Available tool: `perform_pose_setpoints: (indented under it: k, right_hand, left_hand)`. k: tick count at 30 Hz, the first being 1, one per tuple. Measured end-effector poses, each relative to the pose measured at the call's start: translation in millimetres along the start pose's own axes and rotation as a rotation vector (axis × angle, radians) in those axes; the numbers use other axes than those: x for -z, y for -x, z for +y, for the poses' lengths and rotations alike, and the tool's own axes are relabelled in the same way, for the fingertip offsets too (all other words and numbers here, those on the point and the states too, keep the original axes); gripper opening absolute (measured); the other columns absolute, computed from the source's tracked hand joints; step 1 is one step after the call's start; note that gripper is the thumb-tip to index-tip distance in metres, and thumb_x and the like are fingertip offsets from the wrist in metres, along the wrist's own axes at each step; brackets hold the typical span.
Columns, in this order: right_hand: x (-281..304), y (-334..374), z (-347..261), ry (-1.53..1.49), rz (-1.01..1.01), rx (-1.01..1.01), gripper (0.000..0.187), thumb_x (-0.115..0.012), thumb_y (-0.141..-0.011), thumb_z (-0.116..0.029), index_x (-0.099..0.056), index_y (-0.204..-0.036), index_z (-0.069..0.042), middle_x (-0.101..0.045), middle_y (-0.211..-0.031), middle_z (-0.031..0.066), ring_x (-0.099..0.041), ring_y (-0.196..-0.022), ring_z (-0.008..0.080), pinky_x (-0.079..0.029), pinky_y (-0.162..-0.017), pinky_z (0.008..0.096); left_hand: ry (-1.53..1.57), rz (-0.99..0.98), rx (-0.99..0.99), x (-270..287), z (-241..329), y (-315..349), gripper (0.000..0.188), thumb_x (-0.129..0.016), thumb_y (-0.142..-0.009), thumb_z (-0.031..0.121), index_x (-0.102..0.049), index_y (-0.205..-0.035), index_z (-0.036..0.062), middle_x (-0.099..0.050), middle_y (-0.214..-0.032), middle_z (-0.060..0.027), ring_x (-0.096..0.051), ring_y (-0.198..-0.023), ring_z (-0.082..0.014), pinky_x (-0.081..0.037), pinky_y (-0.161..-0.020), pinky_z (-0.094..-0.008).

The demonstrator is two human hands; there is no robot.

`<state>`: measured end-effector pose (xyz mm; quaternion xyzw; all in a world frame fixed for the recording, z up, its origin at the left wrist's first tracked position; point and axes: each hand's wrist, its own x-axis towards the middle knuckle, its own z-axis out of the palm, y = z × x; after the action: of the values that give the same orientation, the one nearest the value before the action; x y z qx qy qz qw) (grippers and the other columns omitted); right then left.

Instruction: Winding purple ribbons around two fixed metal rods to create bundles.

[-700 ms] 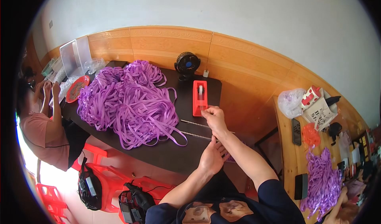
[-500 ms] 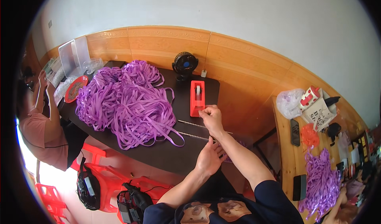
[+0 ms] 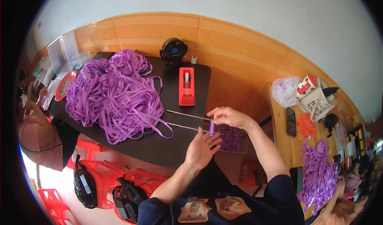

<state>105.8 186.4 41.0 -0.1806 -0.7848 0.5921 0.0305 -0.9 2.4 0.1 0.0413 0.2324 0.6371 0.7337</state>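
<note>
Two thin metal rods (image 3: 183, 114) reach side by side from the table edge toward my hands. A short strip of purple ribbon (image 3: 212, 128) spans the rods near their right ends. My right hand (image 3: 231, 117) is closed in a pinch at the strip's upper end, beside the far rod. Palm up below the near rod, my left hand (image 3: 200, 150) has its fingers spread, with the fingertips close to the strip's lower end. Beyond the rods stands a red tape dispenser (image 3: 186, 93) with a roll in it.
A large heap of purple ribbon (image 3: 119, 101) covers the dark table's (image 3: 159, 147) left part. A black fan (image 3: 174, 51) stands behind. Below the right hand is a bin of purple pieces (image 3: 230, 140). A wooden table (image 3: 281, 135) is at right; a person (image 3: 42, 137) sits at left.
My right hand has moved away from the tape dispenser to the right ends of the rods. The purple strip across the rods now shows. My left hand has turned more palm up.
</note>
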Motion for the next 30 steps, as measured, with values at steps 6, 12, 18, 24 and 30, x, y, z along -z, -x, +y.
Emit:
perform_pose_setpoints:
  k: [6, 12, 18, 24, 30]
  right_hand:
    - [-0.1, 1.7, 16.6, 0.256, -0.038, 0.062, 0.009, -0.063, -0.084, -0.012, -0.063, -0.079, -0.004, -0.059, -0.118, 0.0118, -0.045, -0.111, 0.0241, -0.032, -0.099, 0.0372]
    - [-1.7, -2.4, 22.6, 0.283, -0.047, 0.086, 0.010, -0.065, -0.083, -0.011, -0.061, -0.077, -0.004, -0.060, -0.115, 0.0100, -0.045, -0.109, 0.0241, -0.033, -0.098, 0.0371]
    - [-4.1, -2.1, 27.1, 0.397, 0.024, 0.125, 0.011, -0.066, -0.082, -0.011, -0.060, -0.075, -0.004, -0.063, -0.109, 0.0091, -0.046, -0.106, 0.0247, -0.036, -0.095, 0.0370]
    - [-11.0, -2.5, 24.0, 0.413, 0.107, 0.107, 0.011, -0.067, -0.078, -0.010, -0.061, -0.072, -0.003, -0.064, -0.106, 0.0083, -0.049, -0.104, 0.0244, -0.038, -0.092, 0.0371]
    - [-20.4, -7.2, 33.9, 0.338, 0.236, 0.000, 0.015, -0.067, -0.069, -0.010, -0.059, -0.061, -0.002, -0.064, -0.079, 0.0089, -0.057, -0.078, 0.0224, -0.045, -0.072, 0.0349]
  left_hand:
    - [-0.035, 0.015, 0.000, -6.6, 0.1, 2.7, 0.077, -0.028, -0.097, 0.055, -0.018, -0.143, -0.0059, -0.032, -0.144, -0.0220, -0.035, -0.130, -0.0343, -0.026, -0.108, -0.0447]
    - [-0.038, 0.026, 0.002, -6.0, 0.0, 3.0, 0.076, -0.027, -0.098, 0.054, -0.018, -0.143, -0.0059, -0.031, -0.145, -0.0221, -0.034, -0.131, -0.0340, -0.026, -0.108, -0.0449]
    - [-0.033, 0.010, -0.001, -2.1, -2.2, 1.0, 0.076, -0.032, -0.096, 0.055, -0.023, -0.142, -0.0043, -0.033, -0.144, -0.0200, -0.035, -0.129, -0.0312, -0.028, -0.105, -0.0435]
    - [-0.031, 0.015, -0.004, -2.3, -2.1, 0.9, 0.076, -0.036, -0.095, 0.057, -0.027, -0.141, -0.0032, -0.035, -0.141, -0.0181, -0.037, -0.127, -0.0285, -0.030, -0.102, -0.0418]
    - [-0.014, 0.015, -0.009, -1.6, -2.7, 1.4, 0.075, -0.037, -0.095, 0.056, -0.027, -0.141, -0.0032, -0.036, -0.140, -0.0179, -0.038, -0.126, -0.0282, -0.030, -0.101, -0.0419]
